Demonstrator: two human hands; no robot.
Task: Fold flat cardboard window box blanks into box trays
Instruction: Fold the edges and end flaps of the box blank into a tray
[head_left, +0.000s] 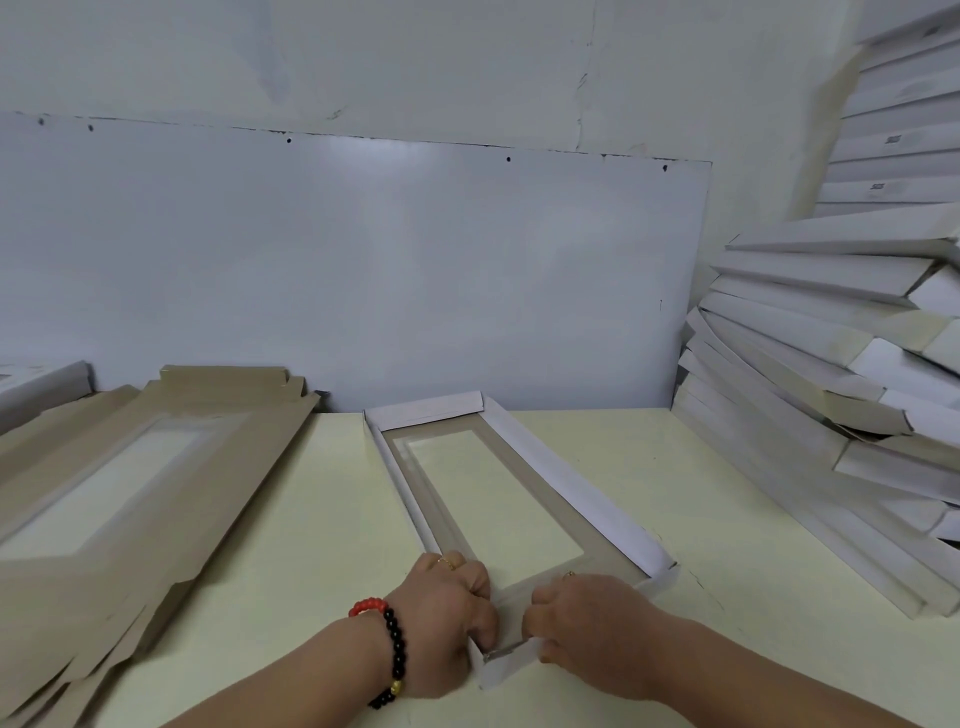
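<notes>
Head view: flat blanks left, folded trays right.

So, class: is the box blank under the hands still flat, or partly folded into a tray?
Partly folded. The blank has its far and side walls raised; both hands, left and right, grip the unfinished near end flap.

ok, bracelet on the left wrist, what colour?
Bracelet: black beads, red section, one gold bead. Head view.

Packing workshop, pale worktable against bare wall, flat brown blanks piled left, folded white boxes stacked right
</notes>
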